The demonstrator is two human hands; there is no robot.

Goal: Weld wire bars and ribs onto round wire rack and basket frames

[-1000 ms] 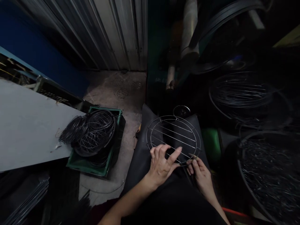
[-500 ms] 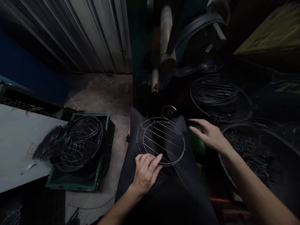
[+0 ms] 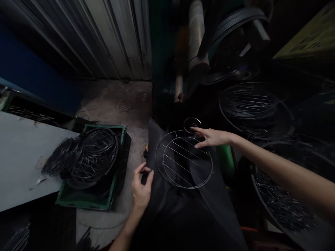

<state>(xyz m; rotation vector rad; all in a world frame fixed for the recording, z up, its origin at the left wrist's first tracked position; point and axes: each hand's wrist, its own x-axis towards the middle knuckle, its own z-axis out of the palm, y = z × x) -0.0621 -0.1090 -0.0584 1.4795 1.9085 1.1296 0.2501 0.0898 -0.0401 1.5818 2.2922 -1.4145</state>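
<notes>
A round wire rack with parallel cross wires lies on a black cloth spread over my lap. My left hand pinches the cloth's left edge, just left of the rack. Stretched across the rack's far rim, my right hand has its fingers loosely extended toward a small dark round dish, and nothing shows in it.
A green crate of black wire rings sits on the concrete floor at left, beside a grey board. A dark tub of short wire pieces stands at right, with coiled wire behind it. Corrugated metal wall at the back.
My left hand left the rack's near rim and took hold of the cloth edge. My right hand swung from the tub side across to the rack's far rim near the small dish.
</notes>
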